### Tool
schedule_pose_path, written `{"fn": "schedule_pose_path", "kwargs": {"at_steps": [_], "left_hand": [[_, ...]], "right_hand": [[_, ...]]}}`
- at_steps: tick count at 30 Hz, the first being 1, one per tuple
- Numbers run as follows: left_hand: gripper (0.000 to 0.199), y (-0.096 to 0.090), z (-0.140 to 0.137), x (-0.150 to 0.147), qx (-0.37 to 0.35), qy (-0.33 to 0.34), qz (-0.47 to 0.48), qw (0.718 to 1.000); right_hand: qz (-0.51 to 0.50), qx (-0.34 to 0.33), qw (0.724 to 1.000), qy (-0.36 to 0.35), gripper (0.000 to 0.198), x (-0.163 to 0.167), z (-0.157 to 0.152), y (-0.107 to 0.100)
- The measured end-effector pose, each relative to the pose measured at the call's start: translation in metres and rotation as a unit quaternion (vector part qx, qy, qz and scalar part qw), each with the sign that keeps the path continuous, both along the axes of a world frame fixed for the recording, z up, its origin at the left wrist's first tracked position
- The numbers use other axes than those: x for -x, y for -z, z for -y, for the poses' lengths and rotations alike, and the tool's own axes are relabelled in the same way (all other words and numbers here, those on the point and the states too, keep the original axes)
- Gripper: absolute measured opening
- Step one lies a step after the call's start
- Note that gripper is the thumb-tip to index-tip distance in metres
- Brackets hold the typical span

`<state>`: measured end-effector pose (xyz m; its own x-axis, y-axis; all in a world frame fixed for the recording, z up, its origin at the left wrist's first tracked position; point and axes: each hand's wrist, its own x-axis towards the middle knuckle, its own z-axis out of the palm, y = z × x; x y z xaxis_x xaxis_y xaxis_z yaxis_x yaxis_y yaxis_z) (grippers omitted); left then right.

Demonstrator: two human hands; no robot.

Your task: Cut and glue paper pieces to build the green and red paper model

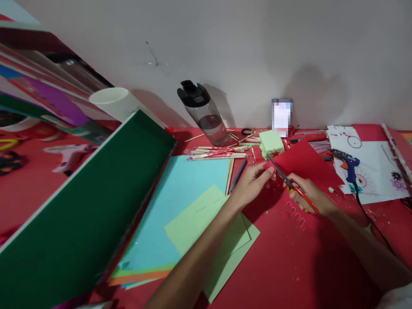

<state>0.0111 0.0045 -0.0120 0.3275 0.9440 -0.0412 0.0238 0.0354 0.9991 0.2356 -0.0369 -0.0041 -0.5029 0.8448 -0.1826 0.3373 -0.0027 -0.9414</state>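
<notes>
My right hand is closed around the red and yellow handles of a pair of scissors, whose blades point up and left. Between its thumb and fingers, my left hand pinches a small piece of red paper at the blade tips. Just behind the blades stands a pale green paper box with a red shape on its front. A larger red paper sheet lies right of the blades. Several small red cut-out strips rest on the red table below my right hand.
Coloured paper sheets are stacked left of my left arm, beside a green board. Behind are wooden sticks, a water bottle and a phone. A blue glue gun with a trailing cord lies right; a white cup stands left.
</notes>
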Motion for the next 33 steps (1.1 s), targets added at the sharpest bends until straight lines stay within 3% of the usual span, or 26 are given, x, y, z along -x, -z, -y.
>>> {"fn": "schedule_pose_path", "kwargs": {"at_steps": [8, 16, 23, 33], "left_hand": [[0.041, 0.001, 0.012, -0.018, 0.04, -0.076, 0.068, 0.994], [0.039, 0.012, 0.018, -0.026, 0.0, -0.123, 0.089, 0.988], [0.036, 0.008, 0.013, -0.018, -0.034, -0.1, 0.035, 0.994], [0.036, 0.003, 0.003, 0.002, -0.054, 0.004, -0.07, 0.996]], "right_hand": [[-0.02, -0.012, 1.0, 0.02, 0.057, 0.005, 0.003, 0.006], [-0.019, -0.028, 0.999, 0.017, 0.053, 0.008, 0.005, 0.009], [0.01, -0.021, 1.0, 0.0, 0.043, 0.003, 0.001, -0.005], [0.06, -0.004, 0.998, -0.037, 0.016, -0.016, -0.005, -0.01]]}}
